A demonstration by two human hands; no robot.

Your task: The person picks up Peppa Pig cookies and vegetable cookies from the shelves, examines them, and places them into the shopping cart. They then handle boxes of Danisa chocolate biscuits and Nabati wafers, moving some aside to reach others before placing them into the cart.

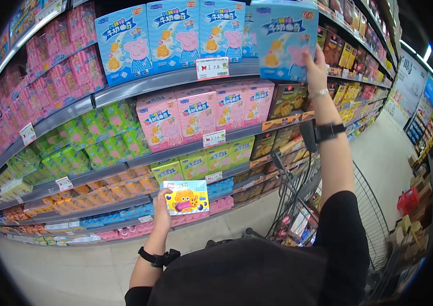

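Note:
My right hand [316,69] is raised at the upper shelf, its fingers closed on the right edge of a blue cookie box [282,43] with a pink pig on the front. The box is a little blurred and hangs in front of the shelf edge. Beside it stand several matching blue boxes [173,41] in a row. Lower down, my left hand [162,206] grips the left end of a small white and yellow snack box [190,198] with an orange cartoon figure. That box is held out before the lower shelves.
Pink cookie boxes [196,113] and green boxes [219,159] fill the shelves below. Price tags [212,68] line the shelf edges. A wire shopping cart [366,214] with goods in it stands at my right. An aisle floor [374,137] runs back beyond it.

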